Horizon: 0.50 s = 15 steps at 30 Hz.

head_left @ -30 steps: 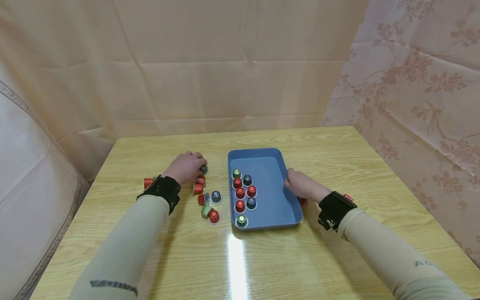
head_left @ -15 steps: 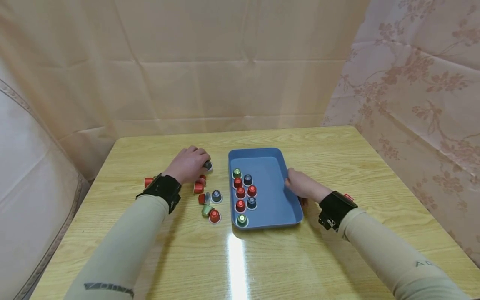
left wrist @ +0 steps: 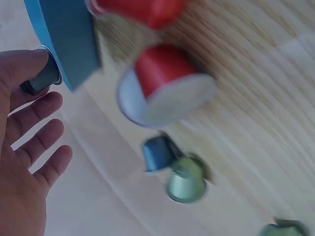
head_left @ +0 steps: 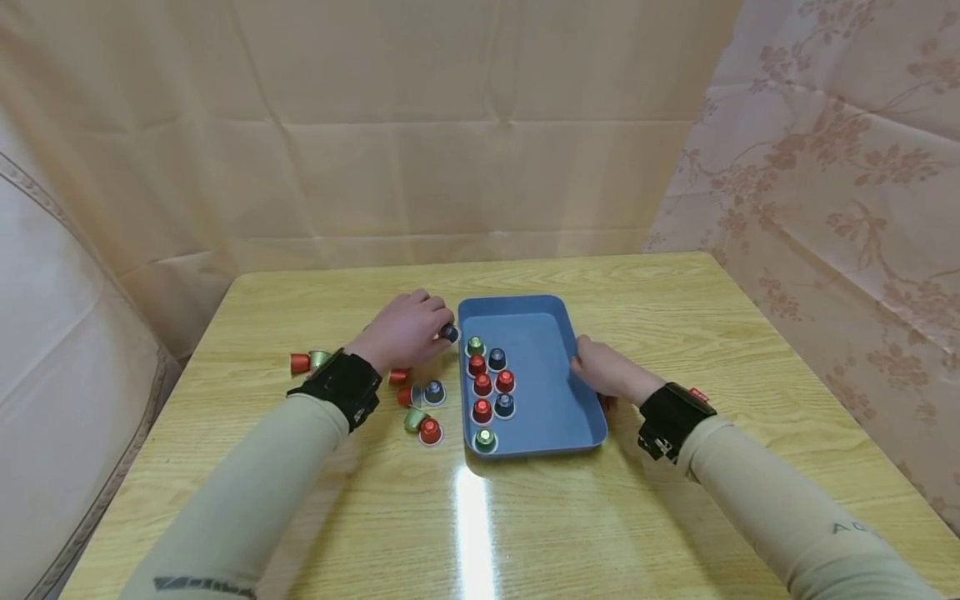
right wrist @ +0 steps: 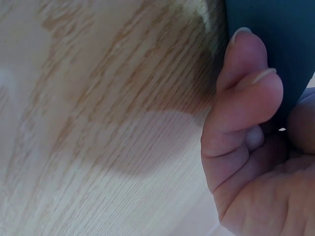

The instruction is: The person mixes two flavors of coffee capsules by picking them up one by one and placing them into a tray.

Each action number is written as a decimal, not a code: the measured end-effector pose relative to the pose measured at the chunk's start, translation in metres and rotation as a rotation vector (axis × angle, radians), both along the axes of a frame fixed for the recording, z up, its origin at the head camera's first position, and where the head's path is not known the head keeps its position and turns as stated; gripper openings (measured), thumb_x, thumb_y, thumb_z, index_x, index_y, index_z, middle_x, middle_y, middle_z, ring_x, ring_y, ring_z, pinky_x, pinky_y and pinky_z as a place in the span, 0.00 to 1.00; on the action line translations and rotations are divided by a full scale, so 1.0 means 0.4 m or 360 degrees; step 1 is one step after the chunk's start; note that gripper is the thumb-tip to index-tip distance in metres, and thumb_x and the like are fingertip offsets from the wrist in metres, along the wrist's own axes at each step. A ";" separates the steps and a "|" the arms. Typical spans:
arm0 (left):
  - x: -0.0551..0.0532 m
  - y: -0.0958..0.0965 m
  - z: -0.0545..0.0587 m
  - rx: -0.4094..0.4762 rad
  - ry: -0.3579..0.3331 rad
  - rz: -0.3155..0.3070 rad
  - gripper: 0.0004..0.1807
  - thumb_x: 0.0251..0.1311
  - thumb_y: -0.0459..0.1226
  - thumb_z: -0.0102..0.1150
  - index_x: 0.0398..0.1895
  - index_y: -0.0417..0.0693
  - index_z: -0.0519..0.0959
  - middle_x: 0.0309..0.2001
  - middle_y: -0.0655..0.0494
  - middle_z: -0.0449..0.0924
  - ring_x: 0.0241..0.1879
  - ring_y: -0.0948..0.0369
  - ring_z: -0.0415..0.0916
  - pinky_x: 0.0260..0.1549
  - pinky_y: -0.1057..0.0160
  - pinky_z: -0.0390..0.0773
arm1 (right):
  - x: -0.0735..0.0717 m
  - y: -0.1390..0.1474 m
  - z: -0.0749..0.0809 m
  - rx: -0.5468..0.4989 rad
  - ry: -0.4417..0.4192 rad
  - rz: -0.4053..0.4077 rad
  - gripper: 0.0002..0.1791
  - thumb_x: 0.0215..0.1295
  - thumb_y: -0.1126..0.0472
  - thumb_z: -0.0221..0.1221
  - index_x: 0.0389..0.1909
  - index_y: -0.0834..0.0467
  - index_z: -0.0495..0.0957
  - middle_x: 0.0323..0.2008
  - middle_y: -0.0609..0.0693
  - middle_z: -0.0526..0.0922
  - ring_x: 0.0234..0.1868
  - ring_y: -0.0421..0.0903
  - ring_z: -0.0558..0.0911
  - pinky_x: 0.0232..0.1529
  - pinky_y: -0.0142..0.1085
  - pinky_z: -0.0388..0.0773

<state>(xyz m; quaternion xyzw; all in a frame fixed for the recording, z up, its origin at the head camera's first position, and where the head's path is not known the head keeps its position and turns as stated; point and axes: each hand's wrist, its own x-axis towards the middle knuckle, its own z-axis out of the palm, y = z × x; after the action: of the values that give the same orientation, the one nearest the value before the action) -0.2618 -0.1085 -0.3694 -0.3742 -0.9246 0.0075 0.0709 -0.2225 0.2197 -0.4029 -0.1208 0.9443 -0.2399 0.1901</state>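
My left hand (head_left: 408, 329) pinches a dark coffee capsule (head_left: 449, 332) between thumb and fingers, just outside the left rim of the blue tray (head_left: 528, 453). In the left wrist view the same capsule (left wrist: 44, 76) is beside the tray wall (left wrist: 69, 39), and the other fingers are spread apart. My right hand (head_left: 607, 368) holds the tray's right side, fingers curled against the outer wall in the right wrist view. Inside the tray, red, green and dark blue capsules stand upside down along the left, such as a green capsule (head_left: 485, 439) nearest me.
Left of the tray lie several loose capsules, including a red capsule (head_left: 431, 431), a dark blue capsule (head_left: 434, 392) and a tipped green capsule (head_left: 415, 419). Farther left is another red capsule (head_left: 299, 363). A wooden table (head_left: 375, 517) bears everything; a beige cloth (head_left: 450, 167) hangs behind.
My left hand has moved right with the dark capsule, from the loose capsules to the tray's left rim. My right hand and the tray have stayed in nearly the same place.
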 end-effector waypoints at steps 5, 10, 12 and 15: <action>0.034 0.038 0.022 -0.0019 0.0049 -0.0101 0.14 0.61 0.45 0.63 0.45 0.49 0.79 0.43 0.54 0.77 0.46 0.54 0.69 0.50 0.51 0.72 | 0.000 -0.002 0.002 0.0001 -0.0001 -0.0006 0.15 0.75 0.65 0.37 0.54 0.73 0.57 0.22 0.61 0.76 0.08 0.50 0.76 0.10 0.43 0.76; 0.058 0.064 0.028 -0.0040 0.0085 -0.0217 0.12 0.61 0.44 0.63 0.44 0.50 0.78 0.39 0.57 0.75 0.41 0.56 0.68 0.45 0.53 0.74 | 0.002 -0.002 0.003 0.0000 -0.0016 -0.0014 0.15 0.75 0.64 0.36 0.53 0.72 0.57 0.22 0.61 0.76 0.08 0.50 0.76 0.11 0.44 0.77; 0.065 0.072 0.029 -0.0043 0.0102 -0.0265 0.12 0.61 0.44 0.63 0.44 0.51 0.78 0.38 0.58 0.75 0.40 0.57 0.68 0.44 0.53 0.74 | 0.003 -0.002 0.004 -0.0010 -0.0016 -0.0012 0.15 0.75 0.64 0.36 0.52 0.72 0.58 0.21 0.61 0.76 0.08 0.50 0.76 0.11 0.45 0.77; 0.075 0.085 0.031 -0.0037 0.0132 -0.0343 0.11 0.61 0.43 0.62 0.44 0.50 0.78 0.39 0.57 0.76 0.40 0.57 0.69 0.43 0.54 0.75 | 0.004 -0.002 0.003 -0.0021 -0.0008 -0.0004 0.15 0.75 0.64 0.36 0.52 0.72 0.58 0.19 0.60 0.76 0.08 0.50 0.75 0.12 0.46 0.77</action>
<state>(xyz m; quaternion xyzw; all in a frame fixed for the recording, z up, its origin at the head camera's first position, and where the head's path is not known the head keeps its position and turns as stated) -0.2316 -0.0745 -0.3571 -0.4717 -0.8751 0.0260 0.1051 -0.2207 0.2189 -0.4015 -0.1202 0.9424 -0.2467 0.1914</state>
